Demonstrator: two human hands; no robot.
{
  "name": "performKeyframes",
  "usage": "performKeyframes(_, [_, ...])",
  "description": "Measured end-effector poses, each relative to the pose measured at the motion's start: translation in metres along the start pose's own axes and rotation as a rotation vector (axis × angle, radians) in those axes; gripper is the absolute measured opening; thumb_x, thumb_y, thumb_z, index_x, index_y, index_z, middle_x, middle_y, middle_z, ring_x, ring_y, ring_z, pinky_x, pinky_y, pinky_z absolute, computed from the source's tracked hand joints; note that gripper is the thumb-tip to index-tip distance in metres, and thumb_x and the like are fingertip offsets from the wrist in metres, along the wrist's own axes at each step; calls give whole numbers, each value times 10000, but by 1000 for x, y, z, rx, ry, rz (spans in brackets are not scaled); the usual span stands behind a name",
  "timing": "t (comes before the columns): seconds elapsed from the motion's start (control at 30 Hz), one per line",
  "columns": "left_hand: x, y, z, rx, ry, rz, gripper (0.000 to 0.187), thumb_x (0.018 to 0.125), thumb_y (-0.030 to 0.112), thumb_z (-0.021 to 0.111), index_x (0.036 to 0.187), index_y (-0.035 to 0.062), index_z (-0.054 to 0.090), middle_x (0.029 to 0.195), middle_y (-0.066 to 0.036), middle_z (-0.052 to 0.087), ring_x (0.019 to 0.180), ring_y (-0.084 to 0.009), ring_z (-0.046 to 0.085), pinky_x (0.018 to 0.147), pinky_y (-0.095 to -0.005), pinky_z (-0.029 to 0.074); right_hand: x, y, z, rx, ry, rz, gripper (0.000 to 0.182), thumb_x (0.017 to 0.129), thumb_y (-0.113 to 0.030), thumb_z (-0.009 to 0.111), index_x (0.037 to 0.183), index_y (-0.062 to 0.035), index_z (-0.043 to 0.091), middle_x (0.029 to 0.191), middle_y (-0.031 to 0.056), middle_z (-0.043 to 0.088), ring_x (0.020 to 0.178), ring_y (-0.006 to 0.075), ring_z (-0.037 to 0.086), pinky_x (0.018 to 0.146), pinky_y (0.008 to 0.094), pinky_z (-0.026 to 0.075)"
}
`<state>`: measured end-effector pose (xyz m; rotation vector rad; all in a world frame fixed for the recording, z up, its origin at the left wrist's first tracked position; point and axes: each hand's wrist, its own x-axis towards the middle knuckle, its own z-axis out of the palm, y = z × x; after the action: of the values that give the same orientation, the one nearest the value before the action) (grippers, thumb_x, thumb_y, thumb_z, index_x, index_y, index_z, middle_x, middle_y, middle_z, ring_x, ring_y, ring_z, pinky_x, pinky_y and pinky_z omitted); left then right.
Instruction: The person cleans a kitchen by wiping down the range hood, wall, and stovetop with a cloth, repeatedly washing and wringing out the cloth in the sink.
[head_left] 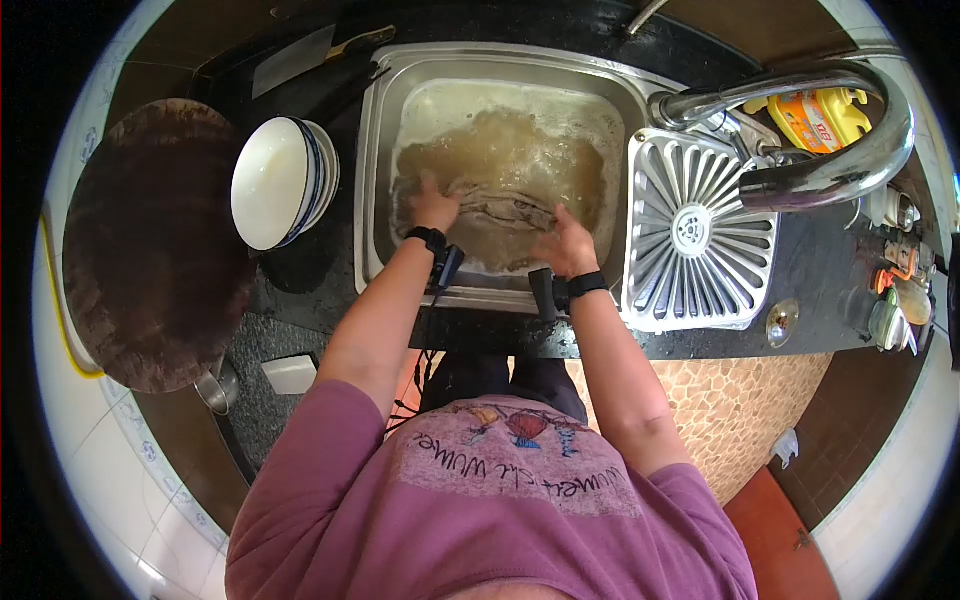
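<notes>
A steel sink [376, 150] holds murky brown water with some foam at its edges. Between my hands, a crumpled grey-brown cloth [505, 208] lies partly under the surface. My left hand [434, 206] is at the cloth's left end, its fingertips dipping into the water. At the right end, my right hand [566, 240] has its thumb against the cloth, while its other fingers are hidden in the water. The murk keeps me from seeing how either hand's fingers close on the cloth. Both wrists wear black bands.
Left of the sink stand stacked white bowls [268, 185], a round dark board [160, 245] and a cleaver [292, 62]. A curved faucet [830, 185] reaches over the ribbed drainboard [655, 210] on the right. Behind it sits a yellow bottle [815, 120]; a small glass dish [783, 323] is near the edge.
</notes>
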<state>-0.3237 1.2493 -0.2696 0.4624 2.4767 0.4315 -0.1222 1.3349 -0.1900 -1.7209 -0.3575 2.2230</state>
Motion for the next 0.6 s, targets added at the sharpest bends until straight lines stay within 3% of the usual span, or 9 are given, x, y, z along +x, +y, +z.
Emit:
performKeyframes(0.13, [-51,65,-18,-259,-607,326,442,835,285,566,1159,4,462,949,-104,566,827,-169,549,672,-254,455,-23,-11,23,64,-38,67,724,835,-474,497,1362,-101,168,1402,148,117,1225,400,231,916,563,336])
performKeyframes(0.23, [-84,97,-22,-537,-717,450,384,852,275,546,1115,1,492,877,-47,565,763,-119,528,619,-236,438,-9,-11,19,175,-14,129,620,863,-497,426,1300,-75,301,1286,134,365,1159,374,363,838,533,399])
performKeyframes(0.3, [-92,109,-38,-664,-761,539,351,862,267,532,1090,2,503,858,-25,559,735,-106,518,593,-241,437,19,-2,0,193,-262,78,524,864,-509,404,1162,-80,450,1053,118,546,947,300,542,665,461,482])
performKeyframes(0.37, [-98,119,-55,-775,-999,295,320,880,286,500,1038,8,522,859,5,557,733,-109,518,608,-266,445,34,9,0,273,-332,-10,427,878,-477,386,1038,-105,521,844,87,598,721,244,588,503,398,470])
performKeyframes(0.43, [-87,108,-34,-720,-947,310,318,879,298,485,991,5,531,870,-39,595,752,-180,554,642,-302,456,32,14,11,395,26,-17,382,889,-402,400,1070,-82,508,862,105,596,713,254,584,500,389,470])
performKeyframes(0.47, [-76,96,-21,-474,-738,532,322,872,294,487,988,-2,532,851,-65,600,755,-222,563,648,-323,458,24,16,10,239,-11,-38,332,893,-309,406,1036,-31,516,996,121,569,888,285,571,746,424,480])
performKeyframes(0.5, [-64,84,-8,-224,-519,733,325,866,290,489,985,-9,533,831,-92,605,759,-265,571,653,-345,459,23,19,9,239,-6,-34,332,893,-309,406,1036,-31,516,996,121,569,888,285,571,746,424,480])
performKeyframes(0.57, [-31,69,-2,256,-538,484,342,842,264,513,1028,-23,529,873,-178,599,841,-328,568,713,-380,452,25,19,11,-88,-42,-116,324,890,-262,440,1071,1,492,1005,121,563,924,282,559,770,431,468])
performKeyframes(0.6, [-23,54,-3,253,-535,479,342,842,264,513,1028,-23,529,873,-178,599,841,-328,568,713,-380,452,19,24,19,176,-33,-183,342,890,-242,465,1119,11,454,1008,134,560,947,279,548,810,444,439])
